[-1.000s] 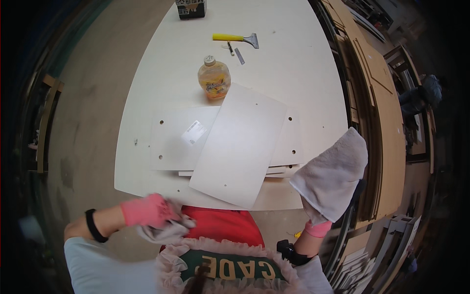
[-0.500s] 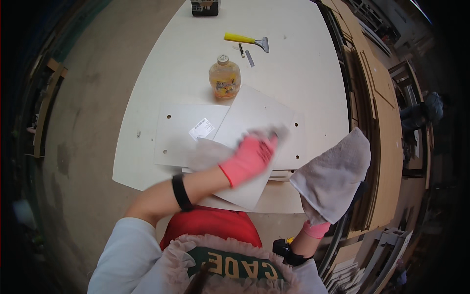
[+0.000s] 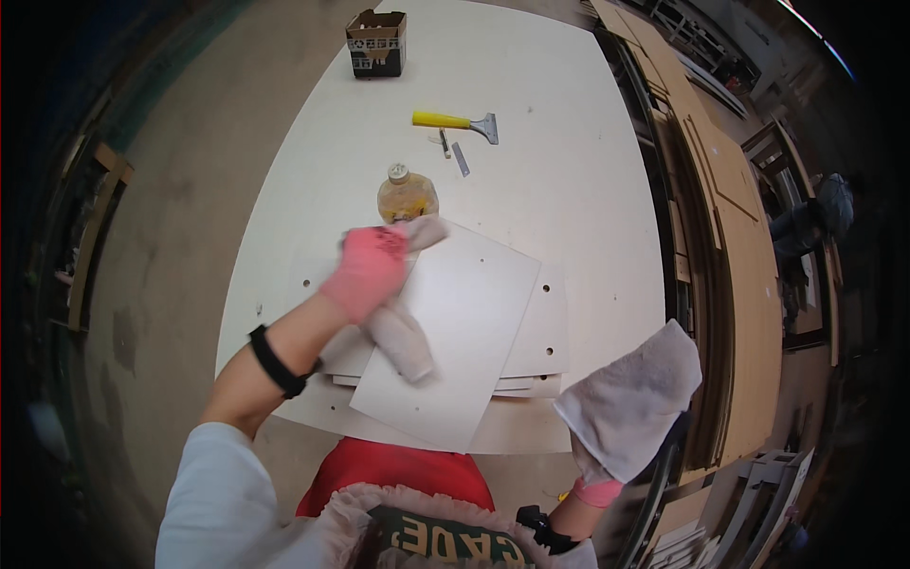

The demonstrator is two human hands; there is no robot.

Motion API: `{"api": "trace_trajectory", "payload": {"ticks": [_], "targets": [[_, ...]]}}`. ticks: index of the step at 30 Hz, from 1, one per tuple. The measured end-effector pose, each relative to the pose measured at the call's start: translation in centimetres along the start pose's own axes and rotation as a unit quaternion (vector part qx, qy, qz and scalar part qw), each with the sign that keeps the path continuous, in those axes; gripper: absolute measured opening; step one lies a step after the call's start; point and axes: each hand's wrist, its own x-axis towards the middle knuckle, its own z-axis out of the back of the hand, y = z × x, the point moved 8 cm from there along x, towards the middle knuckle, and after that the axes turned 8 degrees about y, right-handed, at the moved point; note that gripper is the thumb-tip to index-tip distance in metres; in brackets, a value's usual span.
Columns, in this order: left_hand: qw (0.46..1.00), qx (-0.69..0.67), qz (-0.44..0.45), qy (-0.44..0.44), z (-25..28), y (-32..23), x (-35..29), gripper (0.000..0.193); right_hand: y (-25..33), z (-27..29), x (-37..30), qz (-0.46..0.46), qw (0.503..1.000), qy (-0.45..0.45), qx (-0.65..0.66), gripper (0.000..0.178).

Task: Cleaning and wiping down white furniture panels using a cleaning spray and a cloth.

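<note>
My left hand (image 3: 368, 270), in a pink glove, is closed on a pale grey rag (image 3: 403, 346) at the left edge of a white panel (image 3: 474, 322). One end of this rag sticks out toward the bottle; the other trails over the panel. That top panel lies at a slant over other white boards (image 3: 531, 351) with small holes. Off the table's right front corner, my right hand (image 3: 599, 492) holds up a second grey cloth (image 3: 630, 403), which hides its fingers; only the pink cuff shows. Just beyond my left hand stands a clear bottle (image 3: 408, 192) with yellowish liquid.
A yellow-handled scraper (image 3: 455, 121) lies farther back on the white table (image 3: 569, 171), near a loose blade (image 3: 461, 159) and a small dark-handled tool (image 3: 444, 142). A black and brown box (image 3: 376, 45) stands at the far left. Stacked brown boards (image 3: 730, 284) line the right side.
My left hand has swept the rag left and away from me across the panel, up to the bottle. The view has tilted, so the table sits lower. My right hand still holds its cloth.
</note>
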Motion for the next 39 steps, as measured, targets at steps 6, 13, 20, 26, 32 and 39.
{"api": "trace_trajectory", "payload": {"ticks": [6,13,20,26,32,39], "targets": [[0.982,-0.004,0.167,0.082,1.9,10.4,-2.0,0.031,2.0,-0.6,1.3,-0.021,0.991,-0.036,0.130,0.061],[0.979,-0.010,0.199,0.034,3.6,11.6,-0.6,0.070,-0.2,-4.7,3.2,-0.069,0.929,0.112,0.345,0.063],[0.984,-0.127,-0.089,-0.087,3.3,-6.1,-9.6,0.078,-2.6,-7.4,2.8,0.021,0.961,0.074,-0.265,0.055],[0.985,-0.110,-0.128,-0.030,-1.8,-9.6,-11.3,0.068,-6.5,-20.5,4.6,0.099,0.746,0.274,-0.599,0.061],[0.987,-0.096,-0.126,-0.002,-1.9,-9.9,-11.1,0.067,-6.9,-20.0,8.4,0.129,0.751,0.209,-0.612,0.056],[0.982,-0.133,-0.130,0.022,-2.3,-10.1,-10.5,0.073,-6.6,-18.1,8.5,0.120,0.754,0.195,-0.615,0.053]]}}
